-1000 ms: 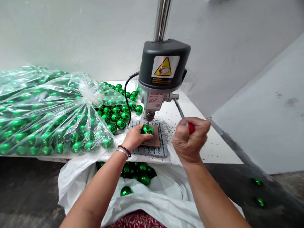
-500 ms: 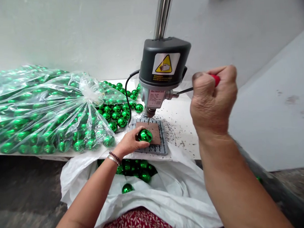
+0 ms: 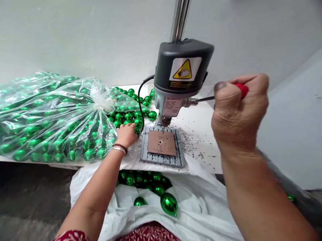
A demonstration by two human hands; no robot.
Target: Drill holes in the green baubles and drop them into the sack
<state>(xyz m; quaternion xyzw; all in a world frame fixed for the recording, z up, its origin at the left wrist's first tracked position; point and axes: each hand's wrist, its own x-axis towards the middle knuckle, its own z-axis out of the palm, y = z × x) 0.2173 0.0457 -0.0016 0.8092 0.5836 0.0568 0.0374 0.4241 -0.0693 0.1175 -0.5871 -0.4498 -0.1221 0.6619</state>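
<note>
My right hand [image 3: 239,108] is wrapped round the red-knobbed lever [image 3: 206,98] of a small bench drill [image 3: 184,69]. Beneath the drill bit, a brown square pad [image 3: 162,144] with a small hole lies on the grooved metal base [image 3: 163,163], with no ball on it. Left of the base, my left hand [image 3: 126,134] reaches palm down onto the pile of shiny green balls [image 3: 128,116]; its fingertips touch the near balls, and whether it grips one is hidden. A green ball [image 3: 169,203] with a pointed end is over the white cloth in front of the base.
A knotted clear bag [image 3: 56,121] full of green balls covers the left of the white table. A black cable [image 3: 141,100] hangs beside the drill. More green balls [image 3: 153,177] lie in the white cloth [image 3: 202,200] below the table edge. Dark shavings are scattered right of the base.
My left hand has let go of the ball it held on the pad and moved left to the pile. That pad is now bare, and a ball has appeared over the cloth. My right hand still grips the lever.
</note>
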